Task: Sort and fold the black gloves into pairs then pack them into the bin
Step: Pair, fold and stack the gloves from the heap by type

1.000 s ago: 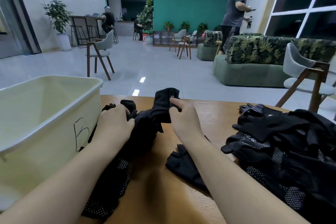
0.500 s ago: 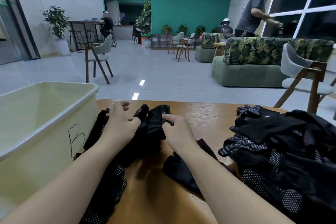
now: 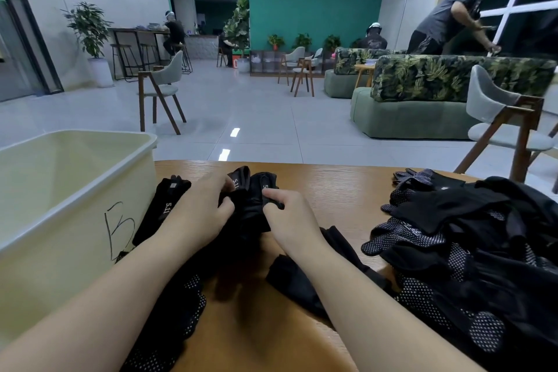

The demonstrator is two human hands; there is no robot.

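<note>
A bunched pair of black gloves (image 3: 250,202) with white "5.11" lettering sits at the middle of the wooden table (image 3: 332,184). My left hand (image 3: 199,214) grips its left side with curled fingers. My right hand (image 3: 290,220) pinches its right side between thumb and fingers. Another black glove (image 3: 163,208) lies beside the cream bin (image 3: 75,190) on the left, which looks bare inside as far as I can see. A loose heap of black dotted gloves (image 3: 471,244) covers the table's right side.
More black gloves lie under my forearms: a dotted glove (image 3: 169,320) near the left and a plain glove (image 3: 299,278) at the centre. Grey chairs (image 3: 501,121), a green sofa (image 3: 422,112) and several people stand beyond the table's far edge.
My hands have come closer together and lowered the glove bundle toward the table, folding it tighter. The view has tilted and the person at the back right has bent toward the window.
</note>
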